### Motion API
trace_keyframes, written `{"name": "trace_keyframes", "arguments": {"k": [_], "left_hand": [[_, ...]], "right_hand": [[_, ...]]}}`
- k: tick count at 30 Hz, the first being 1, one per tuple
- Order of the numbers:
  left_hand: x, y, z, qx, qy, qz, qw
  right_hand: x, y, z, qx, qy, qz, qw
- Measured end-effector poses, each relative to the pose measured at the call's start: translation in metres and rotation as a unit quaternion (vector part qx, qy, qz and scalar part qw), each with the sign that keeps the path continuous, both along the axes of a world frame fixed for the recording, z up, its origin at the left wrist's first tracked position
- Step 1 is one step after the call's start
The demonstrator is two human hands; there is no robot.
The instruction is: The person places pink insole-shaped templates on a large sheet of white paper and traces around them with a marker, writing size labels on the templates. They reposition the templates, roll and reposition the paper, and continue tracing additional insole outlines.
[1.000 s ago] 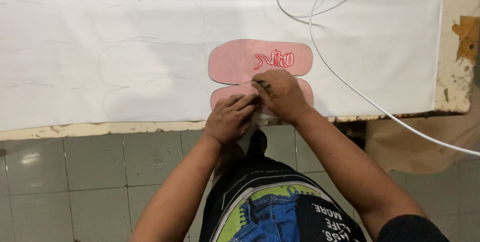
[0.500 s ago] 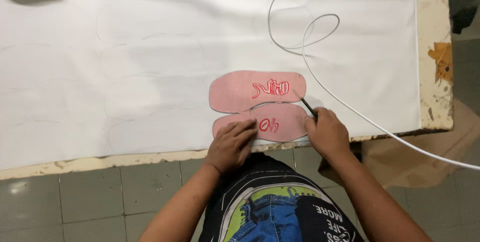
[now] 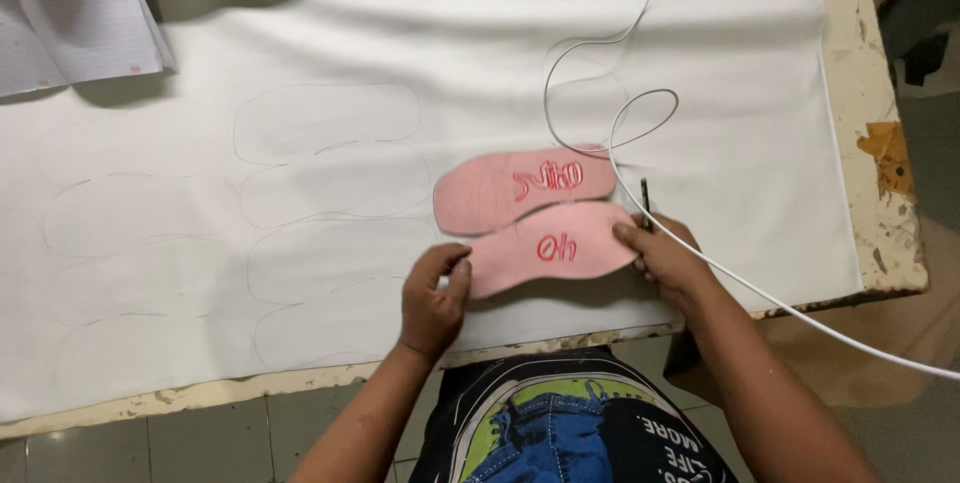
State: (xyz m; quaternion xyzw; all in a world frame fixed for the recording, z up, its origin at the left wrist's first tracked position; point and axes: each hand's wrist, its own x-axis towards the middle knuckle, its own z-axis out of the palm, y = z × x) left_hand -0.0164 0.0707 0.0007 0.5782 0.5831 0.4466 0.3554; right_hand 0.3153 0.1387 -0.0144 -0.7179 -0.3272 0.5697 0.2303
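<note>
Left hand (image 3: 432, 295) pinches the near pink insole (image 3: 550, 248) at its left end; right hand (image 3: 668, 255) grips its right end with a pen (image 3: 644, 201). It looks light and bendy; its ends suit gripping.

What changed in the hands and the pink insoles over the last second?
The right hand slid from the middle of the near pink insole to its right end, pen in grip. The left hand shifted to its left end. The far pink insole and white cord stayed.
</note>
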Motion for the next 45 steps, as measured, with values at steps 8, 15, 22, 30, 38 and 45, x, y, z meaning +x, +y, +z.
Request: {"name": "trace_keyframes", "arguments": {"k": [8, 15, 22, 30, 38, 45], "left_hand": [[-0.023, 0.079, -0.009, 0.025, 0.243, 0.084, 0.966], [-0.022, 0.111, -0.009, -0.094, 0.253, 0.092, 0.958], [-0.029, 0.113, -0.014, -0.071, 0.241, 0.086, 0.964], [-0.032, 0.111, -0.016, -0.056, 0.216, 0.084, 0.971], [-0.033, 0.109, -0.013, -0.066, 0.214, 0.077, 0.972], [-0.032, 0.106, -0.009, -0.076, 0.217, 0.057, 0.972]], "right_hand": [[-0.015, 0.114, 0.031, 0.132, 0.083, -0.099, 0.983], [-0.024, 0.118, 0.040, 0.078, -0.067, 0.018, 0.995], [-0.034, 0.108, 0.036, 0.115, -0.060, 0.011, 0.992], [-0.035, 0.106, 0.029, 0.123, -0.104, 0.044, 0.986], [-0.035, 0.107, 0.028, 0.096, -0.084, 0.013, 0.992], [-0.035, 0.105, 0.028, 0.094, -0.094, 0.016, 0.991]]}}
